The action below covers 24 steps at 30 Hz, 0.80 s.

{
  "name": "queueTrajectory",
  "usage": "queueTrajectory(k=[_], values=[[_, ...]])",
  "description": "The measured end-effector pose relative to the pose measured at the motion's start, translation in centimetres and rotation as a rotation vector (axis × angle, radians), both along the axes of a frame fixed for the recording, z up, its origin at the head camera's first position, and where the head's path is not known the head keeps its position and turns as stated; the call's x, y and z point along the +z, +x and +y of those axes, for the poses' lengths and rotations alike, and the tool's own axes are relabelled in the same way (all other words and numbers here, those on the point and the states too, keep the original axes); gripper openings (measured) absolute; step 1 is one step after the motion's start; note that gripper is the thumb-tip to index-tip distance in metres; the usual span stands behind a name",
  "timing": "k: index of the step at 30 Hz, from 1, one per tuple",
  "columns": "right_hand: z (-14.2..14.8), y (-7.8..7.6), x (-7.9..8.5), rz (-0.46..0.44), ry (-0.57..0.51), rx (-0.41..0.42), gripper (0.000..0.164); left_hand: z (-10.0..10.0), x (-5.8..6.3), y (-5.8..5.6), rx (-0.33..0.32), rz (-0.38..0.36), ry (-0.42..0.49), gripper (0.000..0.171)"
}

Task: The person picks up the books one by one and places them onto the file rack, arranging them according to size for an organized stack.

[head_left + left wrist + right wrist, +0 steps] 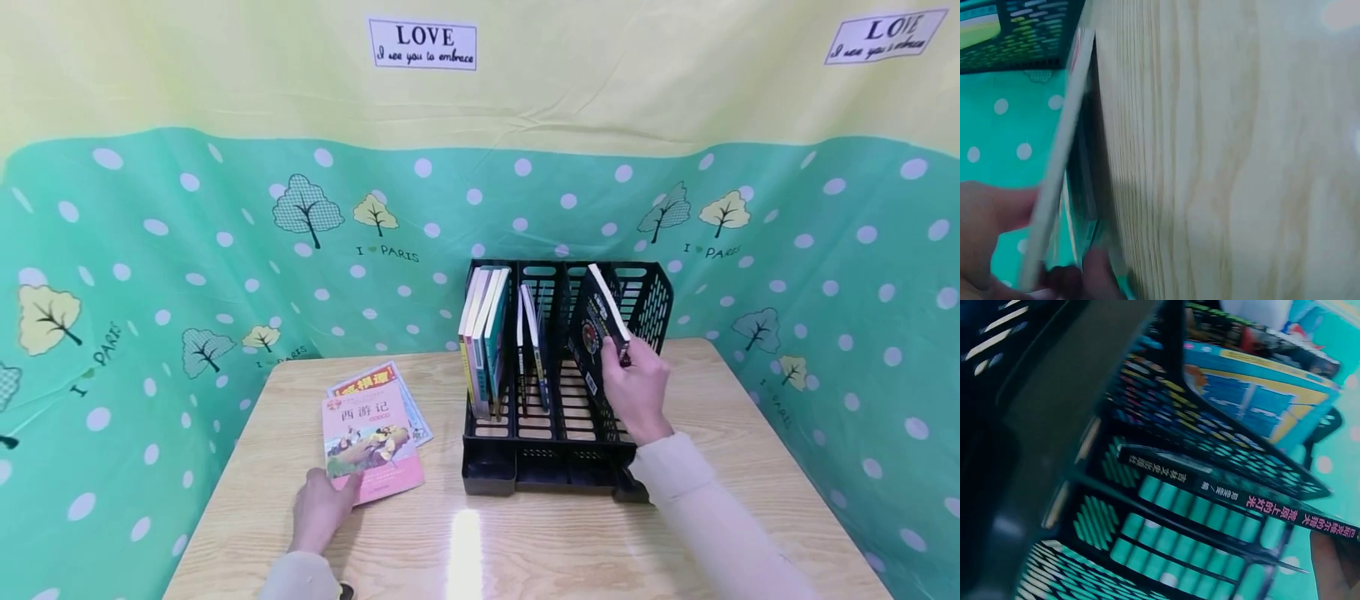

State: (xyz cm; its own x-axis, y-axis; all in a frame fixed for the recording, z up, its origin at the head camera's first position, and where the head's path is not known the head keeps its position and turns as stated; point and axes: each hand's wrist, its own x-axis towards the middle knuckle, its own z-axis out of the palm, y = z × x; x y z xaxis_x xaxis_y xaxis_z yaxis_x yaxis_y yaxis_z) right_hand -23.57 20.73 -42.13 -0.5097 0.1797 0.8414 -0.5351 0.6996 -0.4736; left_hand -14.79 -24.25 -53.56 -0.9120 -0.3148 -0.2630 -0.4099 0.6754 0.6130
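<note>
My left hand (322,504) pinches a pink book (382,482) with a picture cover at its lower left corner. In the left wrist view that book's pale page edge (1054,162) runs between thumb and fingers, tilted up off the wooden table. Beneath it lies another book (417,423) with a blue-and-white edge. My right hand (637,387) grips a black book (587,337) by its near upper edge, thumb on the cover. This book is upright, leaning slightly, within the right part of a black book rack (540,473). Its spine (1229,492) shows pink and white lettering.
Several books (483,333) stand in the rack's leftmost slot, and thin books (534,346) lean in the slot beside it. Perforated dividers separate the slots. A dotted green cloth (420,300) hangs behind and around the wooden table (420,550).
</note>
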Motion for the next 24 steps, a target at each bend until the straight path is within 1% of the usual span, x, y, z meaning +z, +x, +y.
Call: queueTrajectory(k=[2,5,6,8,10,12,14,16,19,22,24], values=[[-0.2,-0.7,-0.8,-0.002,0.009,-0.017,0.008,0.1,0.0,0.3,0.027,0.042,0.080,0.062],[-0.5,-1.5,-1.9,-0.023,0.022,-0.035,0.011,0.3,0.1,0.6,0.084,0.106,0.254,0.051],[-0.6,-1.8,-2.3,-0.029,0.025,-0.042,0.014,0.4,0.2,0.7,0.105,0.128,0.290,0.049],[-0.8,-2.2,-3.0,-0.046,0.026,-0.059,0.014,0.5,0.2,0.8,0.142,0.157,0.373,0.049],[-0.8,-2.7,-3.5,-0.063,0.028,-0.083,0.012,0.7,0.3,0.8,0.167,0.173,0.466,0.050],[-0.9,-3.1,-4.1,-0.076,0.026,-0.103,0.011,0.8,0.3,0.8,0.185,0.179,0.532,0.051],[-1.0,-3.4,-4.4,-0.089,0.026,-0.112,0.010,0.8,0.4,0.9,0.198,0.176,0.558,0.052],[-1.2,-3.7,-4.7,-0.098,0.028,-0.114,0.011,0.9,0.4,1.1,0.212,0.168,0.555,0.053],[-1.6,-3.9,-5.1,-0.119,0.037,-0.112,0.014,1.0,0.6,1.4,0.222,0.154,0.506,0.054],[-2.0,-4.1,-5.6,-0.140,0.041,-0.132,0.019,1.1,0.8,1.8,0.226,0.151,0.526,0.052],[-2.2,-4.1,-5.9,-0.156,0.046,-0.145,0.024,1.4,1.0,2.0,0.219,0.153,0.568,0.050]])
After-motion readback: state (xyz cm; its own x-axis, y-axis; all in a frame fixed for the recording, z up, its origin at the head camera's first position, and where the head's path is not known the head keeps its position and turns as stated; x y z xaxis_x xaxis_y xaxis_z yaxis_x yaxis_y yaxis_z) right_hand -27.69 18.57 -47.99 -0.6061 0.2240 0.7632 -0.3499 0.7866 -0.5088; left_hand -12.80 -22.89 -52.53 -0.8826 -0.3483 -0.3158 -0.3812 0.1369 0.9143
